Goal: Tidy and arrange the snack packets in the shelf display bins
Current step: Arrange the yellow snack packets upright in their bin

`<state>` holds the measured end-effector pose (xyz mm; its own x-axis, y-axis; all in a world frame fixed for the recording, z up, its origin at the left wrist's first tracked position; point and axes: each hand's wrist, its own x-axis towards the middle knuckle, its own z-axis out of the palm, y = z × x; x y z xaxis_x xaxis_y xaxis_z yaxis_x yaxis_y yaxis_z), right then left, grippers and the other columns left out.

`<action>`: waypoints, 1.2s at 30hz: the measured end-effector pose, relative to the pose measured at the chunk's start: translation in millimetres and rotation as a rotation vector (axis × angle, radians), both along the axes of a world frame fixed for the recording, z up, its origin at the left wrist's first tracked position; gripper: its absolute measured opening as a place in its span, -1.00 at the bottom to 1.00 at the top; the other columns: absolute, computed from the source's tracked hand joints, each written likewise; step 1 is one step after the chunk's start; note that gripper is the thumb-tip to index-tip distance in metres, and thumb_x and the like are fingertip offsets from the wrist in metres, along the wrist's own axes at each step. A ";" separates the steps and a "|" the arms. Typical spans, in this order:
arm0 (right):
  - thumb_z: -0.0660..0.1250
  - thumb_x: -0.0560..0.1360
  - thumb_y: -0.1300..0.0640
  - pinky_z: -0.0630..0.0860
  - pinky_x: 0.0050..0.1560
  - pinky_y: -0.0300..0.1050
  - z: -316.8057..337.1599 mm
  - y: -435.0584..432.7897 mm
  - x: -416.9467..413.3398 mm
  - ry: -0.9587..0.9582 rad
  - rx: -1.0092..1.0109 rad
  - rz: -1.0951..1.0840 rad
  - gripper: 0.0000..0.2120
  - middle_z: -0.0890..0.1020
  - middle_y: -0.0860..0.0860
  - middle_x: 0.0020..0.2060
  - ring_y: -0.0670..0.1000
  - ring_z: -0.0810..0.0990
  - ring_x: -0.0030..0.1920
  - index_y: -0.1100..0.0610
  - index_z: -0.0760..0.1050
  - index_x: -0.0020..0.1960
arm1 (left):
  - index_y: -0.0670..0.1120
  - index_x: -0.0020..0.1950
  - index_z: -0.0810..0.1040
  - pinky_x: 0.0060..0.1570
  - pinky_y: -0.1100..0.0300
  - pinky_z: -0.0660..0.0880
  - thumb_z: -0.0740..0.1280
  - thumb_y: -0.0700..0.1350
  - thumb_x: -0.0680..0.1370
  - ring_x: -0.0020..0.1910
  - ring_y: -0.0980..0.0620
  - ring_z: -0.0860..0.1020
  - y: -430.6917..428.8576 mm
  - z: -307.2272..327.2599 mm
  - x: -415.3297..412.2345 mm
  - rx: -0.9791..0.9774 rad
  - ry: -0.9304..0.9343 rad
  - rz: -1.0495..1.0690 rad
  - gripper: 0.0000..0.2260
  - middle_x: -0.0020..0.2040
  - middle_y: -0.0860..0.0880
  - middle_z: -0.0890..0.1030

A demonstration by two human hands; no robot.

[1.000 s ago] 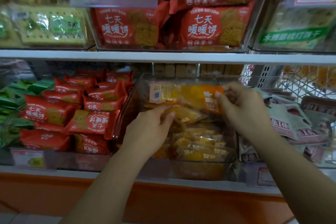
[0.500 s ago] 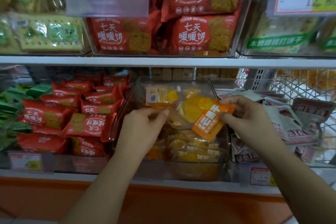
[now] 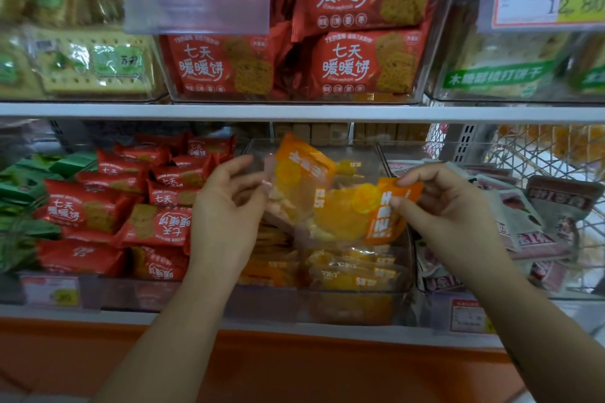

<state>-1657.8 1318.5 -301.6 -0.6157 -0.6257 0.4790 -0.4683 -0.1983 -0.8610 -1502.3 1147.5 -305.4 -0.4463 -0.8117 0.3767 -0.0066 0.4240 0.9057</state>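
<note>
Our left hand (image 3: 226, 206) pinched a glossy, crinkly clear-orange packet (image 3: 299, 173); our right hand (image 3: 451, 209) pinched a second packet (image 3: 347, 213) by its orange end, both over the rigid clear bin (image 3: 407, 258). Since 0.5 s earlier, the first had tipped upright.

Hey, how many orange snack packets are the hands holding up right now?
2. An upright packet in the left hand, a tilted packet pinched by the right hand, both over the clear bin. More lie in it, some perhaps hidden.
</note>
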 end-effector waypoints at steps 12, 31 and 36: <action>0.43 0.38 0.26 0.59 -0.26 -0.26 1.9 -8.6 23.4 0.038 0.005 0.023 -0.80 0.66 -0.10 -0.21 -0.10 0.65 -0.19 -0.01 0.51 -0.17 | -0.06 -0.07 0.55 -0.02 0.16 0.55 0.32 -0.09 0.37 -0.09 0.06 0.66 29.4 9.5 -2.3 0.241 0.214 -0.397 -0.84 -0.16 -0.03 0.70; 0.40 0.29 -0.08 0.44 0.08 -0.37 10.9 5.4 7.7 0.329 0.147 0.054 -0.83 0.55 -0.12 -0.04 -0.15 0.55 0.05 -0.11 0.58 -0.12 | 0.08 0.04 0.51 -0.18 0.38 0.53 0.37 -0.03 0.33 -0.08 0.21 0.63 11.1 29.1 29.7 0.034 0.017 -0.381 -0.71 -0.08 0.20 0.67; 0.30 0.21 -0.43 0.25 0.33 -0.01 -15.2 18.5 -16.4 0.793 0.673 0.126 -0.63 0.55 -0.31 -0.11 -0.23 0.41 0.14 -0.20 0.56 -0.18 | 0.09 0.01 0.51 -0.21 0.41 0.51 0.37 -0.06 0.32 -0.10 0.23 0.63 5.2 27.5 42.0 -0.004 0.001 -0.410 -0.73 -0.11 0.22 0.67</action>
